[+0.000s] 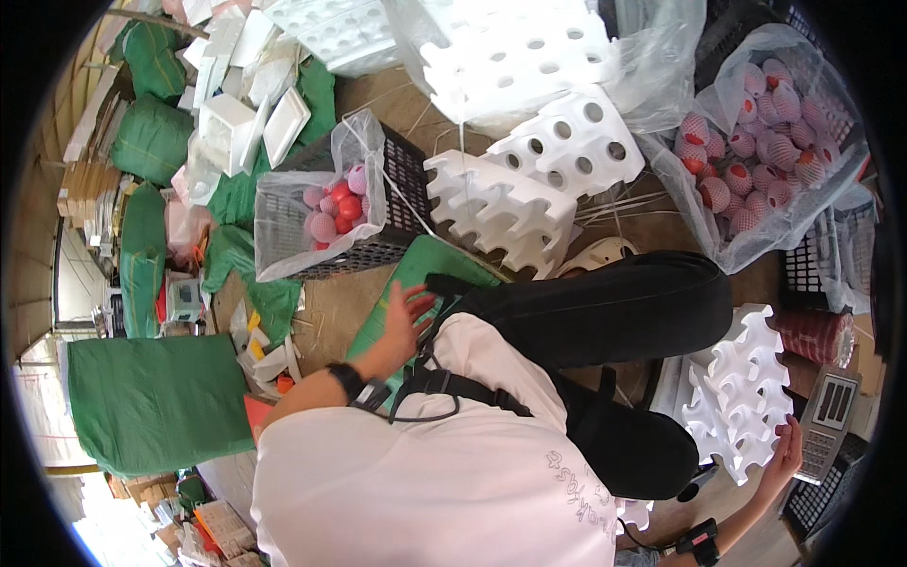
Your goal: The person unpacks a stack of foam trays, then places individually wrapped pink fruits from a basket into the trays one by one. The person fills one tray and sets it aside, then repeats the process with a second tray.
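My left hand (pixel 407 327) is held over the green woven surface (pixel 418 273) beside my leg. Its fingers are apart and nothing shows in them. To the right of my knees, my right hand (pixel 785 448) grips the outer edge of a white foam tray (pixel 740 393) with scalloped cut-outs. Ahead of my left hand stands a black plastic crate (pixel 407 173). A clear plastic liner (pixel 273 244) in it holds red round fruits (pixel 348 208), several in pink foam nets. Foam trays with scalloped edges (pixel 496 205) and round holes (pixel 577 145) lean before my feet.
A large plastic-lined crate of netted fruit (pixel 772 142) stands at far right. Near my right hand are a digital scale (pixel 825 418) and a dark red roll (pixel 815 337). Stacked white foam (pixel 510 57) rises ahead. Green sacks (pixel 152 138) and foam scraps (pixel 227 127) crowd the left.
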`<state>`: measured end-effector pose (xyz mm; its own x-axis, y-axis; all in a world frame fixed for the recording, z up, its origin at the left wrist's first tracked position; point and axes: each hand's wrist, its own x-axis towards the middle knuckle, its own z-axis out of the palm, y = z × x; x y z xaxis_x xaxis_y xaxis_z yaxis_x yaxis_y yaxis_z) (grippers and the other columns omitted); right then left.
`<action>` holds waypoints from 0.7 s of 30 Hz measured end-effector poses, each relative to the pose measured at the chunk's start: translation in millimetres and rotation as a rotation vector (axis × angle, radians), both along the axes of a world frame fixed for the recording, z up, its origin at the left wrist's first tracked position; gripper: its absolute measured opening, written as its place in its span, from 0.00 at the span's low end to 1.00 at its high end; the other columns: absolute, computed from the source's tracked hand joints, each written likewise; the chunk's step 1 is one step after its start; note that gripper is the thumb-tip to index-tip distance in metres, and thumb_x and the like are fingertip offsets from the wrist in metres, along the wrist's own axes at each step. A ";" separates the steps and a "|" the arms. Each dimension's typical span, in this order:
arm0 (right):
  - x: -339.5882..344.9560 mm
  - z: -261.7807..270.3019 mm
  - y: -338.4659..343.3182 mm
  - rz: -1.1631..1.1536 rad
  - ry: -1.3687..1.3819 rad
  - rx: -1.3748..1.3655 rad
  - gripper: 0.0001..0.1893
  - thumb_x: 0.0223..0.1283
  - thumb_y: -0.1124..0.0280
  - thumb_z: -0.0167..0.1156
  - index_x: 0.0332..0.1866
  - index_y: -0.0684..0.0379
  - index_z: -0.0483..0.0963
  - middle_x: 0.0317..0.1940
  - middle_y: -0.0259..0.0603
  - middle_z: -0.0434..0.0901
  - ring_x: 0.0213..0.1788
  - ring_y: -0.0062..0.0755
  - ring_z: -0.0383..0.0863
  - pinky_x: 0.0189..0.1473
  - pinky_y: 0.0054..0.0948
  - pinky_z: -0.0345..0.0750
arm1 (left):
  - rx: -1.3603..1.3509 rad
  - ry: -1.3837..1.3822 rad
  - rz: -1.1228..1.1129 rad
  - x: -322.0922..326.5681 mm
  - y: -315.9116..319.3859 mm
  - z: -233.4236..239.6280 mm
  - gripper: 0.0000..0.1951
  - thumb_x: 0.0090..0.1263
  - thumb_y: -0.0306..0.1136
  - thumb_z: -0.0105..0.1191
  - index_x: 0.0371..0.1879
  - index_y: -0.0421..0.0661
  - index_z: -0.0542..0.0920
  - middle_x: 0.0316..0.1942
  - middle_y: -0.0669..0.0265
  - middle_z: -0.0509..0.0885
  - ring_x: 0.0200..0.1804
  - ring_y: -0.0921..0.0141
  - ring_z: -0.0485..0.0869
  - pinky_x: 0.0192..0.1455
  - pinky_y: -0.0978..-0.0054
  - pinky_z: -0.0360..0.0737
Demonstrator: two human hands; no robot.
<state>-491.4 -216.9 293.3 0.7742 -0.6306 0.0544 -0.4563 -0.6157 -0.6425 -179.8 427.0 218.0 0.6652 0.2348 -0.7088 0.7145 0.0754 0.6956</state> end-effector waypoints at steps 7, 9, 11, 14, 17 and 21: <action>13.5 24.5 17.7 0.020 0.034 -0.047 0.15 0.75 0.69 0.50 0.56 0.65 0.77 0.44 0.37 0.82 0.42 0.24 0.78 0.46 0.24 0.76 | 0.208 -0.162 -0.478 68.5 60.8 4.2 0.22 0.75 0.53 0.47 0.41 0.45 0.83 0.31 0.66 0.84 0.33 0.74 0.79 0.41 0.77 0.74; 8.5 31.4 22.8 0.010 0.057 -0.040 0.15 0.75 0.68 0.50 0.56 0.66 0.76 0.44 0.38 0.82 0.43 0.26 0.79 0.49 0.25 0.75 | 0.302 -0.206 -0.483 89.5 86.5 12.1 0.19 0.75 0.48 0.49 0.32 0.44 0.81 0.22 0.70 0.78 0.23 0.76 0.75 0.30 0.80 0.71; -8.3 32.0 18.9 -0.050 0.087 -0.051 0.15 0.75 0.68 0.50 0.56 0.66 0.77 0.43 0.39 0.82 0.42 0.26 0.78 0.49 0.25 0.75 | 0.226 -0.172 -0.424 112.8 74.4 43.4 0.19 0.76 0.44 0.49 0.25 0.44 0.78 0.17 0.72 0.72 0.19 0.78 0.71 0.25 0.82 0.67; -8.1 35.4 40.6 -0.095 0.059 -0.072 0.15 0.75 0.68 0.50 0.55 0.66 0.77 0.36 0.38 0.80 0.38 0.24 0.77 0.44 0.24 0.74 | -0.141 -0.374 -0.588 138.9 -0.2 67.9 0.18 0.75 0.42 0.50 0.22 0.47 0.76 0.19 0.76 0.73 0.22 0.82 0.69 0.24 0.82 0.63; -11.0 37.0 69.3 -0.221 0.098 -0.079 0.14 0.73 0.68 0.51 0.51 0.67 0.78 0.28 0.35 0.78 0.31 0.22 0.75 0.36 0.25 0.74 | -0.278 -0.457 -1.024 155.4 -119.5 96.0 0.11 0.75 0.38 0.50 0.30 0.46 0.78 0.21 0.78 0.72 0.23 0.83 0.68 0.25 0.83 0.63; 17.1 49.6 141.3 -0.323 0.009 -0.156 0.07 0.62 0.75 0.56 0.33 0.68 0.79 0.25 0.41 0.78 0.30 0.32 0.77 0.34 0.29 0.73 | -0.235 -0.314 -1.714 188.4 -227.4 114.2 0.08 0.72 0.31 0.52 0.45 0.44 0.80 0.27 0.78 0.74 0.31 0.83 0.70 0.34 0.83 0.68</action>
